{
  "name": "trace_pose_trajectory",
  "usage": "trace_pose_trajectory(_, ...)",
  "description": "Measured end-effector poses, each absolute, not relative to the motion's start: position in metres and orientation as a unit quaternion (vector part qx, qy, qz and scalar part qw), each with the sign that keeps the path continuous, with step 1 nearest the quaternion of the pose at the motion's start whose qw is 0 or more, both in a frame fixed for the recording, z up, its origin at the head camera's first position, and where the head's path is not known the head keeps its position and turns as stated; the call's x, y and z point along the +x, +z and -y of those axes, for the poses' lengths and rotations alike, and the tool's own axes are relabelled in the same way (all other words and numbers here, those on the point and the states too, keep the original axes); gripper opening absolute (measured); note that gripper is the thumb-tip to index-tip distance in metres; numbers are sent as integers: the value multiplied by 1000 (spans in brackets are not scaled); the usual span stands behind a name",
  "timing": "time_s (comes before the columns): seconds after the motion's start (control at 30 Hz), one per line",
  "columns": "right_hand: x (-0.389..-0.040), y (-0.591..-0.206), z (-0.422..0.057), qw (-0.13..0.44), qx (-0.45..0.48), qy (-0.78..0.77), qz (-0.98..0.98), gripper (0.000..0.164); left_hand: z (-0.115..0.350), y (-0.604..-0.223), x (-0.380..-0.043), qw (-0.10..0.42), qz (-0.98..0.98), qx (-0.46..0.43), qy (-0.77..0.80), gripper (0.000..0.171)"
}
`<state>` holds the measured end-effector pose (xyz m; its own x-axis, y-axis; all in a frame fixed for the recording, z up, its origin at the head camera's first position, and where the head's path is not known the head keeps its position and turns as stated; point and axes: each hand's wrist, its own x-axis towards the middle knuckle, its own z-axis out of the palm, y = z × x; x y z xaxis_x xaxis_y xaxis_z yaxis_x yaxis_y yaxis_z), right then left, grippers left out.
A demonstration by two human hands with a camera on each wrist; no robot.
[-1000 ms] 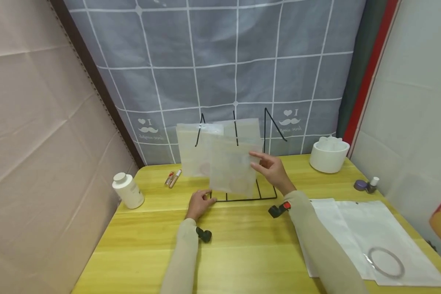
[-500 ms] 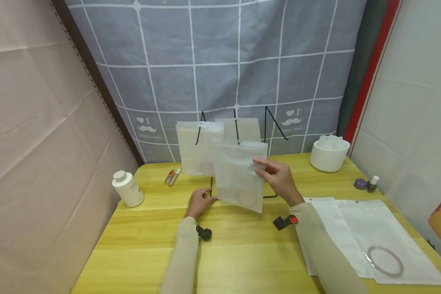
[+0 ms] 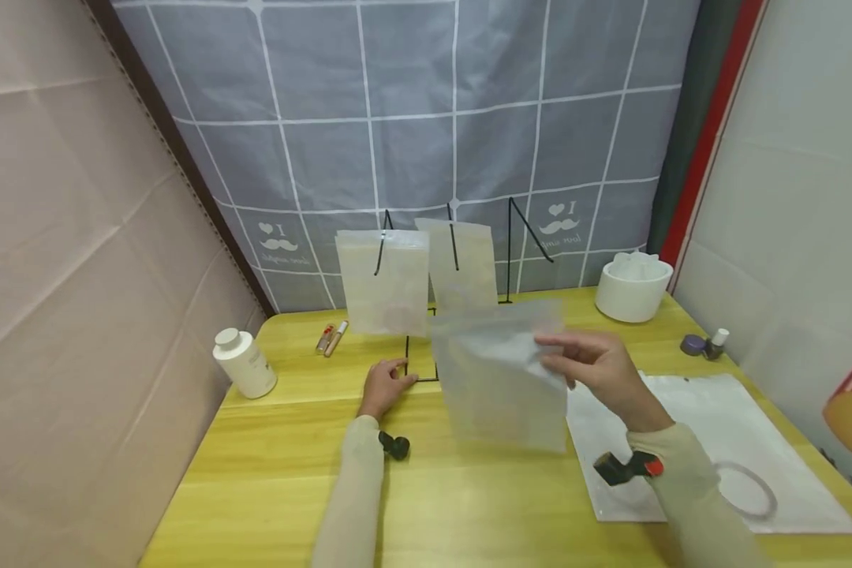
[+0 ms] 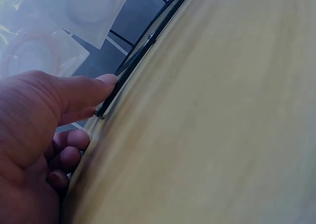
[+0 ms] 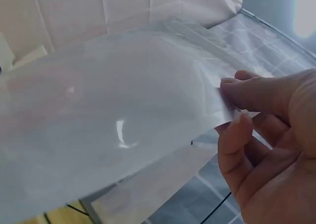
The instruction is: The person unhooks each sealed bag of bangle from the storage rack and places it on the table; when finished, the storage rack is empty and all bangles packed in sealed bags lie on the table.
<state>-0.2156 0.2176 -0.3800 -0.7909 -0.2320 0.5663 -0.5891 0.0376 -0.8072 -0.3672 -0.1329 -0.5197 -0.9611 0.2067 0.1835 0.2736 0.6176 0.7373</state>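
A translucent bag (image 3: 500,386) is being held in front of a black wire rack (image 3: 422,380), its edge being pinched by the right hand (image 3: 596,371). Since a moment ago it is being drawn farther rightward and nearer the body, so it is being parted from the hanging bags (image 3: 397,304). The rack's base corner is being pinched by the left hand (image 3: 386,388), seemingly for steadiness. Part of the base is being hidden by the bag, whose contents are being blurred.

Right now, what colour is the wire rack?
Black; the wire rack shows best in the head view.
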Motion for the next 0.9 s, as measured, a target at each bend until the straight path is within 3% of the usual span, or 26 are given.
trace_pose_trajectory(0.2, -210, -421, -248, -70, 69, 648, 755, 37, 134, -521, -368, 37, 900, -130, -415, 47)
trace_pose_trajectory(0.3, -217, -447, -255, -131, -2, 603, 787, 46, 135, -522, -369, 37, 902, -130, -411, 47)
trace_pose_trajectory(0.5, -233, -477, -262, -120, -52, 571, 810, 46, 133, -522, -371, 35, 900, -131, -413, 47)
trace_pose_trajectory(0.9, -243, -489, -259, -121, -9, 475, 872, 35, 134, -519, -371, 35, 902, -132, -409, 47)
